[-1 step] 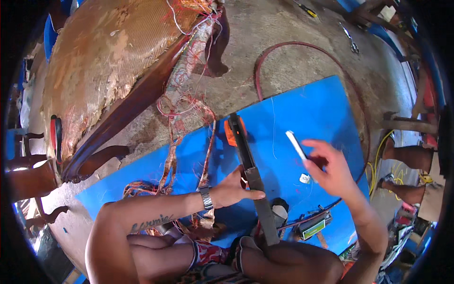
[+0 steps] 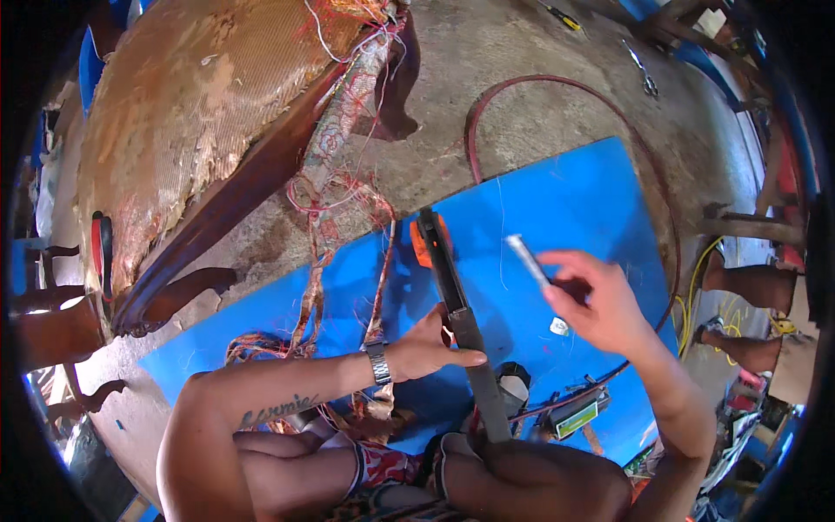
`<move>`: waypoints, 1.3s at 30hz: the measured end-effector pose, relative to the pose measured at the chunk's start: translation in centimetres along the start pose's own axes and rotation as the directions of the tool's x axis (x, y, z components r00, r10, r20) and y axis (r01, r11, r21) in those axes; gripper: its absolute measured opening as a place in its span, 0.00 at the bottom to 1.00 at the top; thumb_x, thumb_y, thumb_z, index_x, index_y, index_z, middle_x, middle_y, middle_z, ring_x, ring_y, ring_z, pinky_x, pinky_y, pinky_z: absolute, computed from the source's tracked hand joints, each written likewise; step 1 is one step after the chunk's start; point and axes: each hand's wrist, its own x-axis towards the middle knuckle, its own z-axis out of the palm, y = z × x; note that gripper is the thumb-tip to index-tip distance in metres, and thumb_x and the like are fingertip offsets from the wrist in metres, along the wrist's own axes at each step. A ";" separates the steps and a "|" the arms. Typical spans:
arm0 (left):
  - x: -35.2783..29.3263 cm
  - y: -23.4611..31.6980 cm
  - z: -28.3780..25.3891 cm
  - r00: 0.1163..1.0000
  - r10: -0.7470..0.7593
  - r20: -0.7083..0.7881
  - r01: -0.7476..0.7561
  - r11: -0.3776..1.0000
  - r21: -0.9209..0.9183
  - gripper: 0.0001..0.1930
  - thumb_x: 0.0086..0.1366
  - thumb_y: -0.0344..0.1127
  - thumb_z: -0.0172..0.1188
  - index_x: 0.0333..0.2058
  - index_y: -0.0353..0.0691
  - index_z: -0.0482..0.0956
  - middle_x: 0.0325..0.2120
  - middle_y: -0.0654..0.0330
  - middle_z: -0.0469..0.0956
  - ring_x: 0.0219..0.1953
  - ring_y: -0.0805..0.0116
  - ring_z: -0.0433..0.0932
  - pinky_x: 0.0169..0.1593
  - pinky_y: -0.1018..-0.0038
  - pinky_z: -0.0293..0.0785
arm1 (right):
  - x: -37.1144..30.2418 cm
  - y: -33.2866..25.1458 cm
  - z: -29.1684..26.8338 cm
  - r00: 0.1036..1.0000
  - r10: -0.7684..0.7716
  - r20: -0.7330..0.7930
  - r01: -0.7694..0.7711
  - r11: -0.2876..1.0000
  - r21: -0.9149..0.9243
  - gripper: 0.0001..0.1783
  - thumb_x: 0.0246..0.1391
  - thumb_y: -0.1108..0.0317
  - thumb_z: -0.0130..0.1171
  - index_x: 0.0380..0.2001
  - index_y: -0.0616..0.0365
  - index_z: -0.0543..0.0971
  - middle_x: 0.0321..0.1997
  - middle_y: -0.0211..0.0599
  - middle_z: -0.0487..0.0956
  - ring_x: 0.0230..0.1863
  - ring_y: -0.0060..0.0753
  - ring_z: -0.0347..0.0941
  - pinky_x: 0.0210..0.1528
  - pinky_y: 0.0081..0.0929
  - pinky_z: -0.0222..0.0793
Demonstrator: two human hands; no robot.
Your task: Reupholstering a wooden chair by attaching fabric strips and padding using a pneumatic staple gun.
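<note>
My left hand (image 2: 428, 350), a metal watch on its wrist, wraps around a staple gun (image 2: 446, 270) with an orange body and a long dark magazine. The tool lies lengthwise above my lap, its orange end pointing away from me; its magazine appears slid apart, with a channel showing. To its right my right hand (image 2: 600, 304) pinches a short silvery strip of staples (image 2: 527, 259) between thumb and fingers. The strip is held up at a slant, apart from the staple gun. A small white scrap (image 2: 559, 326) lies below that hand.
A blue sheet (image 2: 574, 191) covers the floor before me. Upper left stands an upended wooden furniture piece (image 2: 209, 113) with torn fabric and red-handled pliers (image 2: 102, 252). A dark red hose (image 2: 565, 80) loops behind. A green-labelled box (image 2: 576, 421) sits near my knee; scissors (image 2: 648, 80) lie farther off.
My right hand has moved slightly left with the strip of staples, bringing it closer to the staple gun. The left hand and the tool stay nearly still.
</note>
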 end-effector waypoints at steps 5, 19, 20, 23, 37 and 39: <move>-0.4 -3.8 1.7 0.988 0.129 -0.089 -0.093 0.938 0.333 0.37 0.44 0.46 0.71 0.49 0.40 0.63 0.39 0.59 0.71 0.42 0.67 0.70 0.46 0.69 0.68 | 4.0 -2.7 3.9 0.980 0.005 0.197 0.028 0.987 -0.161 0.13 0.45 0.68 0.56 0.36 0.60 0.78 0.24 0.50 0.77 0.27 0.49 0.75 0.33 0.38 0.72; 0.2 -4.4 2.1 0.965 0.243 -0.095 -0.197 0.918 0.345 0.35 0.52 0.43 0.65 0.54 0.38 0.57 0.42 0.55 0.72 0.45 0.62 0.72 0.49 0.66 0.66 | 4.2 -4.0 9.7 0.916 0.075 0.395 0.159 0.835 -0.527 0.08 0.40 0.70 0.55 0.24 0.65 0.76 0.27 0.53 0.77 0.29 0.55 0.76 0.31 0.43 0.73; 0.2 -4.0 2.0 0.973 0.226 -0.057 -0.197 0.929 0.312 0.33 0.52 0.42 0.66 0.52 0.37 0.59 0.39 0.56 0.73 0.42 0.65 0.73 0.47 0.68 0.68 | 4.3 -3.9 9.9 0.916 0.078 0.394 0.157 0.834 -0.529 0.08 0.40 0.70 0.55 0.24 0.65 0.76 0.27 0.53 0.77 0.29 0.55 0.76 0.31 0.43 0.73; 0.2 -2.5 1.8 0.983 0.184 -0.022 -0.173 0.953 0.249 0.30 0.52 0.42 0.66 0.48 0.35 0.63 0.34 0.59 0.75 0.36 0.69 0.73 0.42 0.72 0.70 | 4.9 -2.7 11.2 0.905 0.106 0.413 0.175 0.791 -0.586 0.13 0.45 0.71 0.52 0.35 0.66 0.74 0.24 0.52 0.76 0.30 0.54 0.74 0.31 0.45 0.71; -0.7 0.5 1.0 0.997 0.033 -0.074 -0.049 0.974 -0.222 0.22 0.57 0.42 0.64 0.47 0.39 0.68 0.33 0.66 0.72 0.34 0.79 0.69 0.37 0.80 0.66 | 2.6 12.7 14.1 0.816 0.514 0.263 -0.503 0.408 0.762 0.27 0.57 0.47 0.51 0.50 0.56 0.68 0.34 0.35 0.76 0.27 0.28 0.73 0.25 0.20 0.67; -1.0 1.1 1.6 0.991 0.059 -0.122 -0.093 0.950 -0.297 0.22 0.58 0.41 0.63 0.47 0.39 0.68 0.35 0.66 0.72 0.34 0.80 0.68 0.37 0.81 0.65 | 4.2 11.8 15.3 0.766 0.260 0.588 -0.628 0.106 0.771 0.27 0.56 0.49 0.52 0.53 0.54 0.66 0.37 0.33 0.76 0.31 0.27 0.72 0.29 0.25 0.68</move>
